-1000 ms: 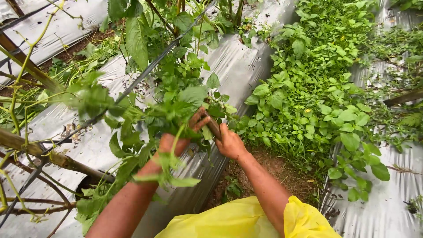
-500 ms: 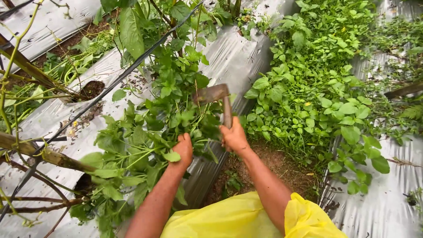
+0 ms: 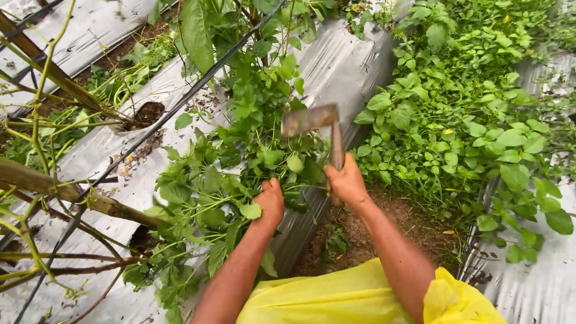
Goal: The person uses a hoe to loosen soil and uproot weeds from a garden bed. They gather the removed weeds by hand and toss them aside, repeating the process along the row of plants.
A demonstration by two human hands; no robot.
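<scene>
My right hand grips the wooden handle of a small hand hoe, whose rusty flat blade stands raised above the furrow. My left hand is closed on a bunch of leafy green weeds that lies over the silver plastic mulch of the bed on my left. The blade hovers just right of the bunch, above my left hand. Yellow sleeves cover my upper arms.
Bare brown soil shows in the furrow below my hands. Dense green weeds fill the furrow ahead and to the right. Bamboo stakes, a black hose and planting holes cross the left bed. More silver mulch lies at the right.
My left hand has pulled the weed bunch down and left onto the mulch. My right hand has lifted the hoe so its blade now shows above the plants.
</scene>
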